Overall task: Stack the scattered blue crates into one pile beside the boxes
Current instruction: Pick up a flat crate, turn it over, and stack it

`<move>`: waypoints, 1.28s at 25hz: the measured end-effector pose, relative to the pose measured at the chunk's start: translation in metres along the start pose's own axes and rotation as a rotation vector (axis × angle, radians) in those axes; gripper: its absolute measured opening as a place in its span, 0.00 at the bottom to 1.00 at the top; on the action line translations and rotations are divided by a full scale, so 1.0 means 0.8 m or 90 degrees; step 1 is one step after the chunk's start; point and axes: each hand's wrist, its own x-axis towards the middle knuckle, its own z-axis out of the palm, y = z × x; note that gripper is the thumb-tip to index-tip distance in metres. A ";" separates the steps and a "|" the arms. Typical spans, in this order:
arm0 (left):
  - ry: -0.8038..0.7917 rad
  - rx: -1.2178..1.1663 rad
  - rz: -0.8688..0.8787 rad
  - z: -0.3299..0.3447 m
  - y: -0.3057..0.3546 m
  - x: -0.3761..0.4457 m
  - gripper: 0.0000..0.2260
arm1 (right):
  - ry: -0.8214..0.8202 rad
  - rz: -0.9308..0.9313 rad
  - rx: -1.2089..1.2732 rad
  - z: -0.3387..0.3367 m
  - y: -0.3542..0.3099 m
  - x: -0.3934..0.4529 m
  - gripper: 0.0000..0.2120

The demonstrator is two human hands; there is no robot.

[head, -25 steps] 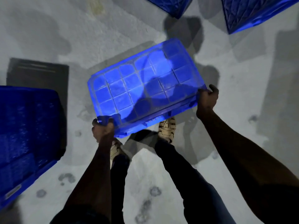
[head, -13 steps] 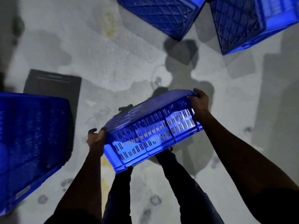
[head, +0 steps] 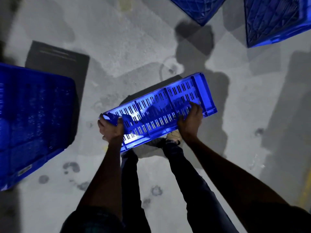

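Crates [head: 161,113]: four, one in two hands [head: 110,130].

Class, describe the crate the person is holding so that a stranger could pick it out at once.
Start from the grey concrete floor with blue crates at its edges. In the middle, above the person's feet, is the held crate, gripped by the left hand and right hand. Unlike the others, it is off the floor, tilted, slotted side up.

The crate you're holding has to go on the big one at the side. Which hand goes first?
Probably the left hand: it grips the held crate's end nearest the big crate. The right hand sits farther away.
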 end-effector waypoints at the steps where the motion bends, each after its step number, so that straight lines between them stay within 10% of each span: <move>1: 0.004 0.010 -0.002 0.002 -0.001 -0.014 0.37 | -0.004 0.022 -0.005 0.007 0.002 -0.017 0.32; 12: -0.094 0.187 0.250 0.009 -0.058 -0.085 0.42 | 0.096 0.487 0.318 0.033 -0.043 -0.030 0.34; 23: 0.028 0.274 0.412 -0.045 -0.004 0.026 0.39 | -0.001 0.208 0.455 0.043 -0.156 0.110 0.16; 32: 0.089 -0.080 0.024 0.028 0.015 0.129 0.47 | -0.008 -0.022 0.362 0.110 -0.213 0.242 0.15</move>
